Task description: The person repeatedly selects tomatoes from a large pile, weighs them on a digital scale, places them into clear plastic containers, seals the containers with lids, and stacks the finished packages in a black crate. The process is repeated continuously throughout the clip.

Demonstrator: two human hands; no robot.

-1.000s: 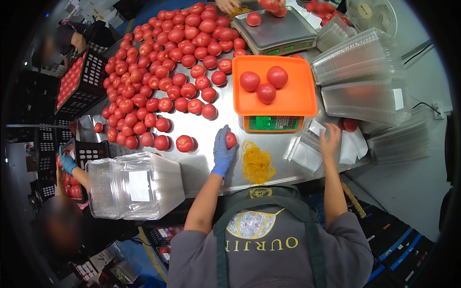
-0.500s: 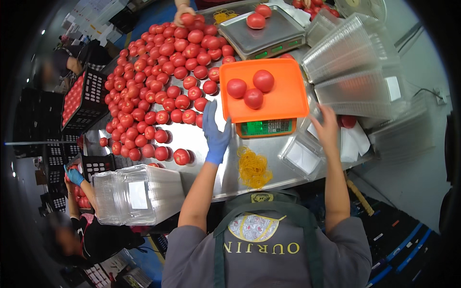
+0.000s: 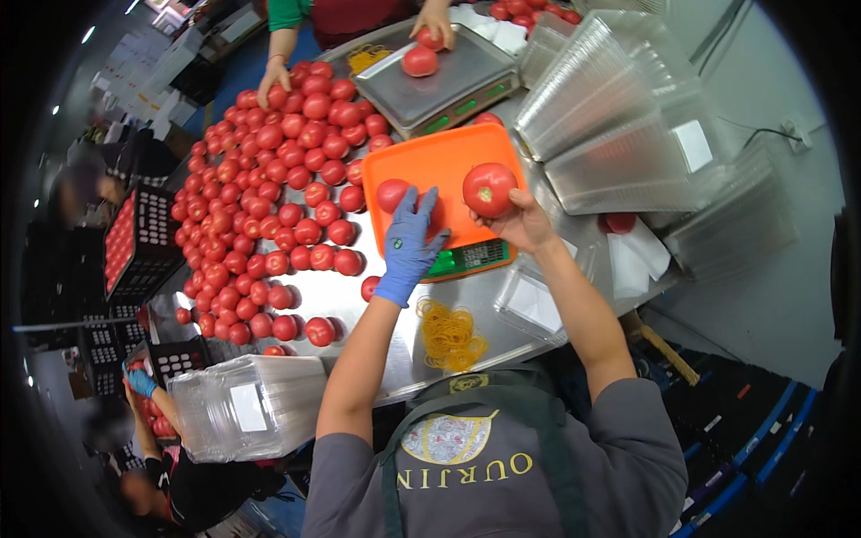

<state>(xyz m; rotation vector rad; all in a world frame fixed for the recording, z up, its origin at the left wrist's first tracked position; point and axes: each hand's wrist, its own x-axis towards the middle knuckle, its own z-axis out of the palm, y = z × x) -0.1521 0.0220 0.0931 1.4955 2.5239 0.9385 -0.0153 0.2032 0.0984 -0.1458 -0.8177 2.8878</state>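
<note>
An orange tray (image 3: 377, 166) rests on a scale with a green-lit display (image 3: 475, 257). My left hand (image 3: 410, 247), in a blue glove, reaches over the tray, its fingers and thumb around a tomato (image 3: 436, 215) that they partly cover. Beside those fingers another tomato (image 3: 392, 195) lies on the tray. Bare, my right hand (image 3: 525, 224) grips a large red tomato (image 3: 490, 188) above the tray's right side, its stem end showing.
Many loose tomatoes (image 3: 269, 170) spread over the metal table's left. A co-worker's hands (image 3: 435, 20) handle tomatoes across it, near a second scale (image 3: 430, 85). Clear plastic boxes (image 3: 619, 108) stack at right, more (image 3: 260, 408) at lower left. Yellow rubber bands (image 3: 451, 336) lie in front.
My right hand has come in from the right and lifted a tomato off the tray. My left hand has moved from the tray's edge onto a tomato. The view has shifted.
</note>
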